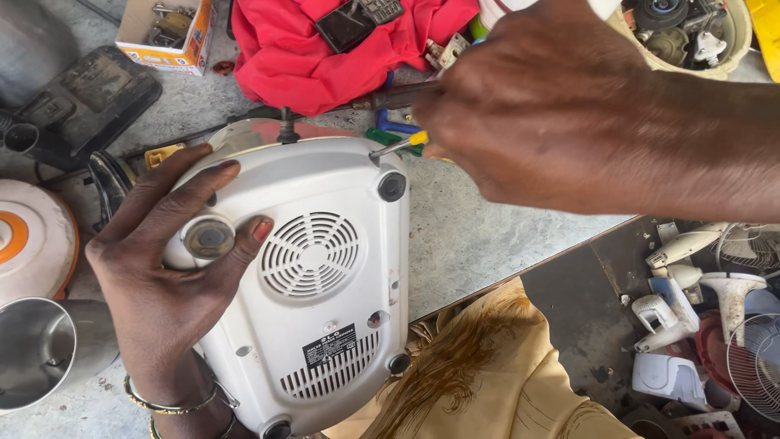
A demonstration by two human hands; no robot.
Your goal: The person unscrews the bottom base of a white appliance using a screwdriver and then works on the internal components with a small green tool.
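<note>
Bench: grey stone worktop strewn with repair clutter, its edge running diagonally at lower right.
Appliance: white plastic appliance base lies underside up on the worktop, middle of the view, with a round vent grille, black rubber feet at its corners and a dark label near the lower end.
Cloth: red cloth bunched beyond the appliance, small parts resting on it.
Left hand: left hand spread flat over the upper left corner of the base, fingers apart around a round foot socket, pressing down to steady it; it grips nothing.
Right hand: right hand closed around a screwdriver handle, mostly hidden inside the fist.
Screwdriver: screwdriver with a yellow collar; its metal tip touches the top edge of the base beside the upper right foot.
Step, as judged: working a fastener at that top corner.
Next move calls for: firm downward pressure, tip kept seated and straight, base held from twisting.
</note>
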